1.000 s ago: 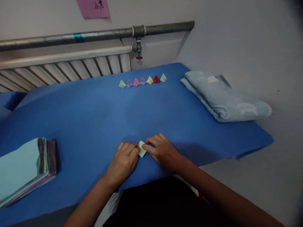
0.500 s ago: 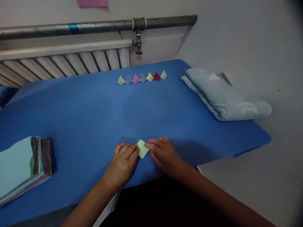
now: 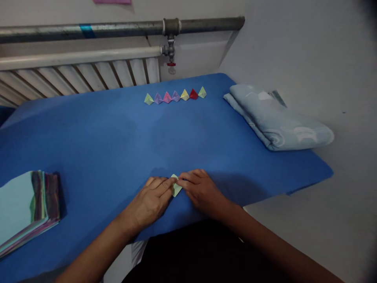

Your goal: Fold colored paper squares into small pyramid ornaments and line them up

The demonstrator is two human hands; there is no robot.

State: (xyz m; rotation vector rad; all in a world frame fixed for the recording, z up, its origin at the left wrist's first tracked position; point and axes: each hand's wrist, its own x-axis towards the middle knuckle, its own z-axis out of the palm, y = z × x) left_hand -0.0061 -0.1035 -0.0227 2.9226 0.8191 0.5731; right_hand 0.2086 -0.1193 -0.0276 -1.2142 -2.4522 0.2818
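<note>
both forearms angle in from below, left hand (image 3: 151, 200) and right hand (image 3: 203, 190) flat, palms down, fingertips nearly meeting.

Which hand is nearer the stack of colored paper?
Left. The left hand lies to the right of the paper stack, pressing the small folded paper; the right hand is farther right.

Dim, soft indoor light leaves the scene murky and slightly grainy. The hands (image 3: 176, 194) cast faint shadows; the upper right corner darkens.
</note>
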